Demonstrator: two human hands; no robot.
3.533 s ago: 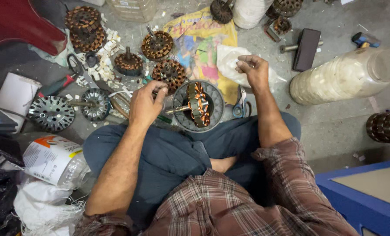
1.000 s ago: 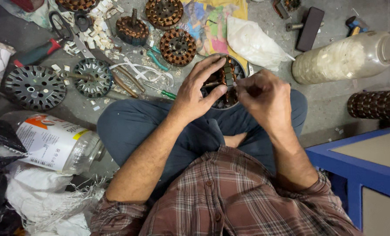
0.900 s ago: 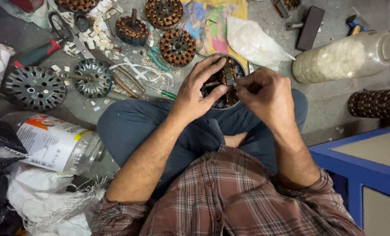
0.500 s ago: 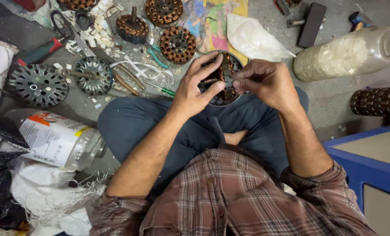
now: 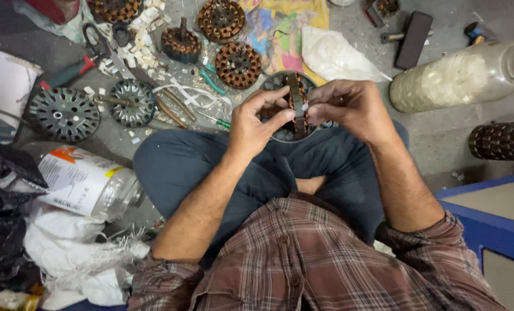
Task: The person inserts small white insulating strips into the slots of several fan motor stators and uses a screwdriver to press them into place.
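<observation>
Both hands hold a round metal motor part (image 5: 292,109) with brown wire coils over the lap. The left hand (image 5: 256,124) grips its side. The right hand (image 5: 349,103) pinches a small white bit at its middle. More round coil parts (image 5: 238,64) lie on the gray floor, beside a clear plastic jar (image 5: 461,75) lying on its side.

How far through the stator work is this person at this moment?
Looks done: three wound stators lie on the floor with copper coils in place. In hand: both the left hand and right hand hold a round stator over the lap, fingers pinching at one winding. Seemingly left: two bare slotted cores on the floor, without wire.
</observation>
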